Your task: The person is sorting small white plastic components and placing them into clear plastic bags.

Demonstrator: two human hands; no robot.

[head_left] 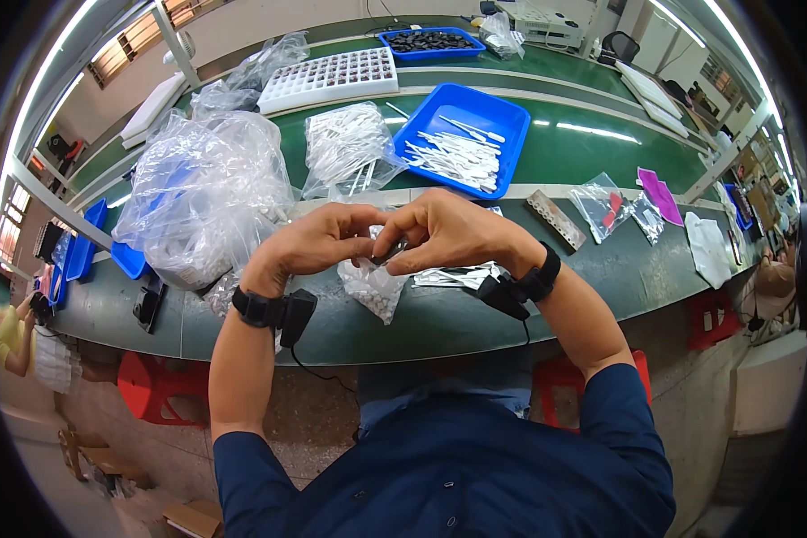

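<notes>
My left hand (318,238) and my right hand (453,229) meet over the near part of the green bench, fingertips pinched together. Between them is a small dark, shiny piece (388,254), mostly covered by the fingers, so its kind does not show. Just below the hands lies a clear bag of small white pieces (373,292). Several loose white plastic sticks (462,275) rest under my right wrist. Beyond the hands, a blue tray (516,143) holds a heap of similar white sticks, and a clear bag of white sticks (348,145) lies beside it.
A large clear plastic bag (208,193) bulges at left. Farther back are a white foam tray (287,94) with dark pieces and a blue tray of black parts (429,41). At right lie a perforated block (555,221), small bags (598,206) and a purple sheet (659,195). Red stools (157,387) stand below.
</notes>
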